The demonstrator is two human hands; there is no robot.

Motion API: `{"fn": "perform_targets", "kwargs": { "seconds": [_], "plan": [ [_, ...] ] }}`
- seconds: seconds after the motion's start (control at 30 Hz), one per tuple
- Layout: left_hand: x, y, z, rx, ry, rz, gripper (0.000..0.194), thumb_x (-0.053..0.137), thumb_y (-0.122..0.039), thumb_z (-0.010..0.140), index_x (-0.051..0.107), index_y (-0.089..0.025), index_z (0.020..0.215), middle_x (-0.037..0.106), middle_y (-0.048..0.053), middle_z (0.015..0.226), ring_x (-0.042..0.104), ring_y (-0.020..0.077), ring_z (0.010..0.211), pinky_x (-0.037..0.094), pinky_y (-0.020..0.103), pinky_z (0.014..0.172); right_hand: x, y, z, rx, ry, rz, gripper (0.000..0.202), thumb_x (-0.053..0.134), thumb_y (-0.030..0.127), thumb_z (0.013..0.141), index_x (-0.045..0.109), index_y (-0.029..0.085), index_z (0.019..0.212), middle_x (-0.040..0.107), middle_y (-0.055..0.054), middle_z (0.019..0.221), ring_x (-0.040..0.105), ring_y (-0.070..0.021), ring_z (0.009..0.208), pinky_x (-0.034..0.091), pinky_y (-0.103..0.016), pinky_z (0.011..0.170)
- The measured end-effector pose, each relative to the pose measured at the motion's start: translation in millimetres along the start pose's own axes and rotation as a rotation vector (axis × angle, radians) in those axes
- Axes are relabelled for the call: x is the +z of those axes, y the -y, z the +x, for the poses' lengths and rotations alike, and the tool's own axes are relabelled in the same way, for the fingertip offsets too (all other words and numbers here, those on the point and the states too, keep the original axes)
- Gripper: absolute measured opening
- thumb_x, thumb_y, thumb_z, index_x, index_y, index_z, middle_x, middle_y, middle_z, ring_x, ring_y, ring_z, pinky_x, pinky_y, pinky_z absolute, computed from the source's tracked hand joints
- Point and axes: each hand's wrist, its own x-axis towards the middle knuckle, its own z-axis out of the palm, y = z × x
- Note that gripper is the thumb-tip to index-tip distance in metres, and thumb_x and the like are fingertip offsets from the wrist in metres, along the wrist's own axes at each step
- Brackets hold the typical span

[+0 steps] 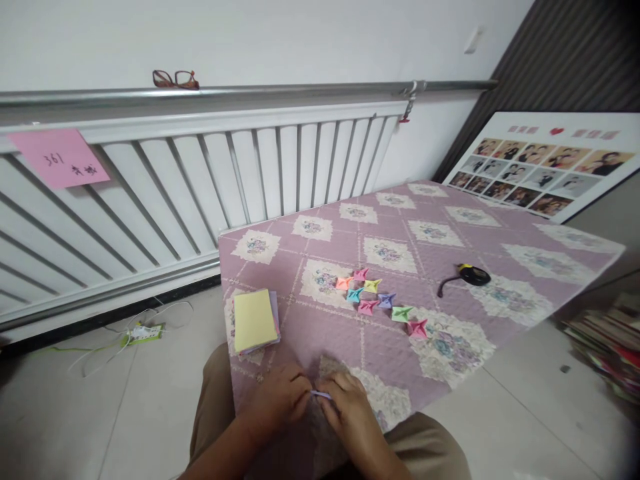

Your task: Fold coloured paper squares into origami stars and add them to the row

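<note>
Here we are pinching a small lilac piece of paper [321, 395] between the fingers of our left hand [283, 395] and right hand [349, 403], at the near side of the flowered tablecloth [330, 333]. Our curled fingers are covering both its ends, so we are not making out its full shape. Farther off, eight folded paper pieces [369, 307] are sitting together, their creases blurring. The yellow top sheet [254, 320] is hiding most of the paper stack beneath.
</note>
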Motion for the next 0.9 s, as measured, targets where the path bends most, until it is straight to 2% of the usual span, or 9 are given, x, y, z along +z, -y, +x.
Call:
{"fn": "perform_targets", "kwargs": {
  "seconds": [0.1, 0.23, 0.33, 0.43, 0.6, 0.77, 0.9],
  "plan": [
    [-13.5, -9, 7, -0.162, -0.043, -0.342, 0.011, 0.053, -0.015, 0.084, 0.063, -0.019, 0.082, 0.061, 0.001, 0.082, 0.056, 0.0159, 0.08, 0.041, 0.027, 0.073, -10, 12, 8, 0.106, 0.017, 0.222, 0.018, 0.052, 0.023, 0.087, 0.065, 0.022, 0.074, 0.064, -0.002, 0.075, 0.06, -0.0191, 0.075, 0.045, -0.03, 0.07],
    [-21.8, -18, 13, -0.44, -0.057, -0.855, 0.011, 0.058, -0.028, 0.081, 0.062, -0.017, 0.082, 0.058, -0.002, 0.071, 0.052, 0.0136, 0.067, 0.039, 0.025, 0.064, -23, 23, 16, 0.394, 0.078, 0.593, 0.027, 0.055, 0.041, 0.085, 0.06, 0.02, 0.069, 0.052, 0.003, 0.059, 0.048, -0.0138, 0.056, 0.036, -0.024, 0.055],
    [-23.0, -24, 17, -0.536, -0.09, -1.062, 0.019, 0.062, -0.036, 0.077, 0.059, -0.017, 0.076, 0.052, -0.005, 0.062, 0.044, 0.011, 0.058, 0.033, 0.024, 0.058, -30, 29, 20, 0.5, 0.137, 0.773, 0.031, 0.061, 0.048, 0.08, 0.059, 0.02, 0.068, 0.046, 0.006, 0.055, 0.04, -0.0111, 0.053, 0.032, -0.023, 0.054],
    [-23.8, -31, 20, -0.593, -0.146, -1.081, 0.022, 0.062, -0.038, 0.075, 0.055, -0.018, 0.069, 0.046, -0.007, 0.057, 0.038, 0.0101, 0.054, 0.029, 0.023, 0.055, -34, 33, 22, 0.55, 0.139, 0.847, 0.034, 0.065, 0.051, 0.077, 0.059, 0.019, 0.066, 0.043, 0.008, 0.053, 0.034, -0.0094, 0.052, 0.029, -0.022, 0.053],
    [-26.6, -36, 24, -0.614, -0.133, -1.01, 0.033, 0.053, -0.049, 0.08, 0.05, -0.021, 0.063, 0.047, -0.005, 0.055, 0.039, 0.0116, 0.052, 0.03, 0.024, 0.054, -35, 40, 24, 0.6, 0.092, 0.904, 0.037, 0.064, 0.054, 0.076, 0.056, 0.02, 0.065, 0.042, 0.008, 0.053, 0.032, -0.0089, 0.051, 0.026, -0.022, 0.052],
    [-28.1, -36, 23, -0.599, -0.201, -0.89, 0.035, 0.051, -0.046, 0.083, 0.048, -0.022, 0.058, 0.046, -0.005, 0.055, 0.043, 0.0131, 0.056, 0.032, 0.025, 0.057, -36, 46, 24, 0.604, 0.08, 0.864, 0.039, 0.065, 0.055, 0.074, 0.053, 0.02, 0.062, 0.038, 0.008, 0.053, 0.031, -0.0094, 0.051, 0.026, -0.022, 0.052],
    [-28.8, -40, 22, -0.566, -0.201, -0.975, 0.035, 0.049, -0.049, 0.085, 0.053, -0.021, 0.065, 0.048, -0.005, 0.057, 0.043, 0.013, 0.056, 0.032, 0.025, 0.057, -33, 47, 25, 0.613, 0.039, 0.881, 0.039, 0.064, 0.056, 0.075, 0.054, 0.02, 0.064, 0.04, 0.007, 0.054, 0.031, -0.0093, 0.051, 0.026, -0.022, 0.052]
  ]
}}
